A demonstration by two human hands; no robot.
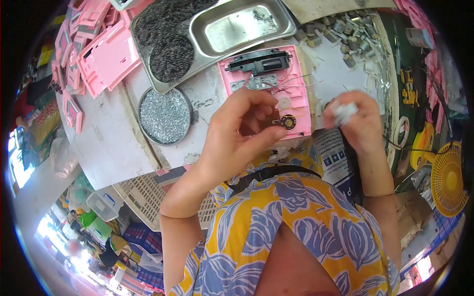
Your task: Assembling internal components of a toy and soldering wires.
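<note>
A pink plastic casing (302, 98) lies on the worktable before me. Fitted in it are a black mechanism (261, 62) at the far end, a grey metal plate (261, 81) with thin wires, a whitish disc (284, 102) and a round black-and-gold part (288, 122). My left hand (232, 133) curves over the casing's left side, thumb and fingers apart, with the thumb tip by the round part; whether it presses on it I cannot tell. To the right, clear of the casing, my right hand (363, 121) is closed on a small whitish piece (345, 113), blurred by motion.
At the left stands a round dish of small silvery parts (165, 117). Behind it, a metal tray (163, 81) holds dark screws and a smaller steel pan (242, 29). Small motors (353, 39) are heaped at the back right; pink shells (106, 59) pile up far left. A yellow fan (448, 180) stands right.
</note>
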